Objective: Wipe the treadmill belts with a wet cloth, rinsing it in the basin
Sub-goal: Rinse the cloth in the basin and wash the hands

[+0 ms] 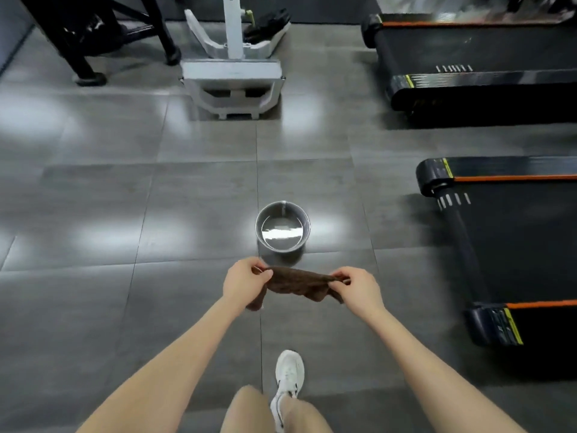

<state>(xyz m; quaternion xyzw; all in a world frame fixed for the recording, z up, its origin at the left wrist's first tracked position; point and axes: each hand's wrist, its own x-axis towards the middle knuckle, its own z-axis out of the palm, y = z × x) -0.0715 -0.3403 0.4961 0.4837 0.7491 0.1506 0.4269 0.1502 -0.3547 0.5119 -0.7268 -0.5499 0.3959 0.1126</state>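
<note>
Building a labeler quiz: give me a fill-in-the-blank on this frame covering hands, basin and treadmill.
1. The left hand and the right hand each pinch one end of a brown ____.
2. The metal basin stands on the ____, just beyond the hands.
3. The nearer treadmill lies to the ____ of the basin.

Missing words: cloth; floor; right.
</note>
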